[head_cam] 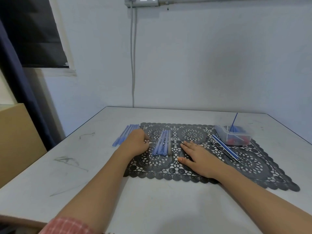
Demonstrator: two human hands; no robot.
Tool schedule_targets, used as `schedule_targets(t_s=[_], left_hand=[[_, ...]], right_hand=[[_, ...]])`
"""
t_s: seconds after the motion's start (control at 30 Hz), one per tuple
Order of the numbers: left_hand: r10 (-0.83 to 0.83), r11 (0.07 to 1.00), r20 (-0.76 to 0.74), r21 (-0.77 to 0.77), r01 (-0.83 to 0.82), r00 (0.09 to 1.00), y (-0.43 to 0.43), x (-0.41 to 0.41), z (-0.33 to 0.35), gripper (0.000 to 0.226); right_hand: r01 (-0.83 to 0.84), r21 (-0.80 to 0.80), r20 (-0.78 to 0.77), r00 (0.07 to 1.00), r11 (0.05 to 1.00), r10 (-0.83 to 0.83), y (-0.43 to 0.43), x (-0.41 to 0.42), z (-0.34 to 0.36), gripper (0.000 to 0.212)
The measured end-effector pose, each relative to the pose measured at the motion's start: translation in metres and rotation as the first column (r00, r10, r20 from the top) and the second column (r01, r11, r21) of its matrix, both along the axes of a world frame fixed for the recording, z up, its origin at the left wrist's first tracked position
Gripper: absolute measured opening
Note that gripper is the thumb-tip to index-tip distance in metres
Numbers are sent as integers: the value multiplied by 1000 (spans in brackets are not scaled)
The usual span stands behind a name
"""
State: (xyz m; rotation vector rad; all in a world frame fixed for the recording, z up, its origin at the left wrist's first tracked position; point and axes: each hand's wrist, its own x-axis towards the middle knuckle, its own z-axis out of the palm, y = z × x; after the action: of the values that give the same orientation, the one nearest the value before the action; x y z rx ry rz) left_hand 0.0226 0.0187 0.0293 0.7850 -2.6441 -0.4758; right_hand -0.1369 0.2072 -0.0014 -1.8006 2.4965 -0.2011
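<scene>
A black lace placemat (253, 168) lies on the grey table. Several light-blue pen barrels (162, 143) sit side by side near its middle. A second row of light-blue pens (124, 135) lies off the mat's left edge. My left hand (137, 142) rests between the two groups with its fingers curled under; what they touch is hidden. My right hand (198, 157) lies flat on the mat, fingers straight, just right of the middle group. Thin blue and dark refills (225, 148) lie further right.
A clear plastic tub (234, 134) with red and blue small parts and one upright blue refill stands at the mat's back right corner. The table (152, 200) meets a pale wall behind. A tan box (18, 141) sits beyond the table's left edge.
</scene>
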Motion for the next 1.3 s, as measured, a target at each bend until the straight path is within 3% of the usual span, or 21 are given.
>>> schedule_targets(t_s=[0.13,0.3,0.47,0.53,0.67,0.8,0.87,1.0,1.13,1.3], left_hand=[[-11,999,-14,-30,11,1000,-2,5,0,29],[-2,998,-29,-60,1,1000,-7,4,-6,32],[9,998,-67,-67,-14,998,-13,1,-12,29],[7,997,-84,-72,-14,996,-14,-1,-14,29],[19,992,-142,-119,-36,990,-17,-4,-17,28],[49,973,-157,-215,-82,986,-16,-8,-23,34],[76,967,-38,-239,-83,996,-14,-11,-27,42],[98,963,141,-263,-58,985,-11,-16,-31,46],[127,965,154,-247,-86,980,-12,-17,-33,44],[142,967,162,-233,-102,977,-13,-17,-34,44]], right_hand=[[-1,-5,-4,1000,1000,0,1,3,3,97],[-1,3,4,1000,1000,1,1,1,1,129],[-1,-2,13,1000,1000,1,0,0,0,130],[-6,-12,31,1000,1000,6,2,2,2,117],[-16,-182,30,999,983,22,3,9,8,61],[-38,-360,32,998,932,53,2,18,13,47],[-78,-345,15,996,935,88,0,20,12,49],[-143,-241,-61,989,960,132,-5,18,5,75],[-175,-177,-93,983,968,160,-6,19,3,92],[-180,-182,-43,984,967,175,-7,17,3,90]])
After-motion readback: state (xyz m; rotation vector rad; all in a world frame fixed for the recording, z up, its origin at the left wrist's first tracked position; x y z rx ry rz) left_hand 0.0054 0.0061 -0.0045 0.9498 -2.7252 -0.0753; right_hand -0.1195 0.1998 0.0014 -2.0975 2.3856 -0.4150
